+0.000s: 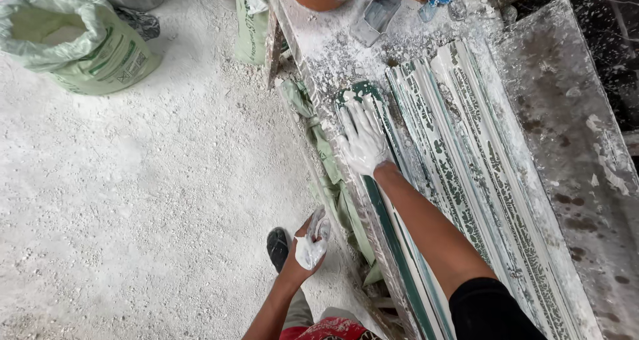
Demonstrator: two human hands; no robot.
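The long counter (319, 47), caked in white plaster, carries a row of green moulds (466, 173) lying side by side along it — the nearest green mould (383, 210) runs along its floor-side edge. On that mould's far end the right hand (363, 140) lies flat, plaster-coated, its grip spread wide. Beside the counter, over the dusty floor (133, 200), the left hand (307, 247) curls its grip around a lump of wet plaster (309, 252).
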